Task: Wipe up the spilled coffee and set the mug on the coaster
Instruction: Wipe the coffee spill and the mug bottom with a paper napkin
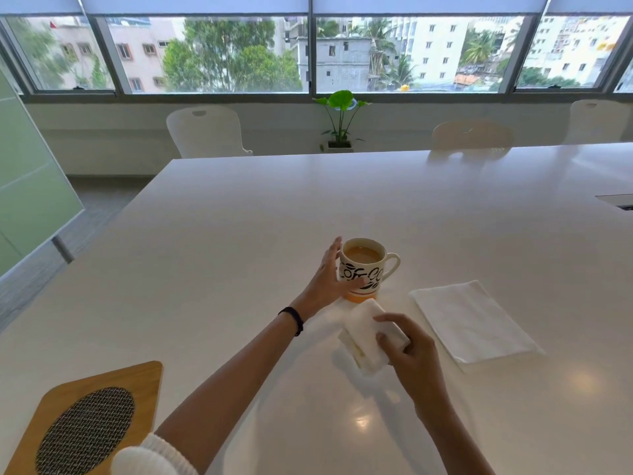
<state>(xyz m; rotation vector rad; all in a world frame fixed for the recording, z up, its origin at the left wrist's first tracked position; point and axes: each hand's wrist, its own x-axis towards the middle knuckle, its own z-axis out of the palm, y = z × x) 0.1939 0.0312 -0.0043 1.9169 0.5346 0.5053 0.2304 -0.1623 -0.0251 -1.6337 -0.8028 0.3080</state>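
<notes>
A white mug (371, 269) with black lettering and an orange base stands upright on the white table (239, 217), filled with milky coffee, handle to the right. My left hand (329, 275) rests against its left side with fingers spread and the thumb on the front. My right hand (411, 351) grips a folded white napkin (363, 334) just in front of the mug, a faint yellowish stain along its fold. The wooden coaster (92, 419) with a woven oval inset lies at the near left corner, far from the mug. No spill is clearly visible on the table.
A stack of clean white napkins (476, 320) lies flat to the right of the mug. White chairs (205, 132) and a small potted plant (340, 121) stand beyond the table's far edge. A cable hatch (616, 202) sits at the right edge.
</notes>
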